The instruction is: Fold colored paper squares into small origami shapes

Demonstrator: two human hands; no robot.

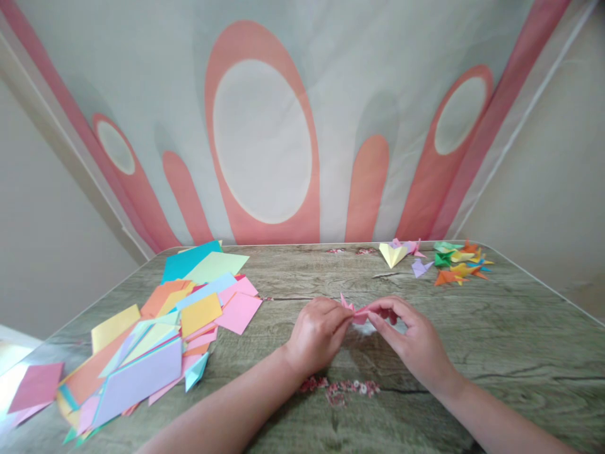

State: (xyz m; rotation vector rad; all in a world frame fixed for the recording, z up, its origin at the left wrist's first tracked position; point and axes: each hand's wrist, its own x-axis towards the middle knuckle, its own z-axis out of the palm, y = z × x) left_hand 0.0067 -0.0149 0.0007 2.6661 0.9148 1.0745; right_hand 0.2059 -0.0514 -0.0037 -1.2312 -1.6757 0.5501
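Between my two hands, just over the middle of the table, is a small folded pink paper crane. My left hand pinches its left side, covering part of it, while a pointed pink tip sticks up beside the fingers. On the other side, my right hand grips the crane's right end between thumb and fingertips. Both hands are closed on the paper, and its lower folds are partly hidden by the fingers.
Loose coloured paper sheets are heaped on the left of the wood-patterned table. Far right lie several small folded paper pieces, with a pale yellow folded piece nearby. A folded blue piece sits by the heap. A printed curtain hangs behind.
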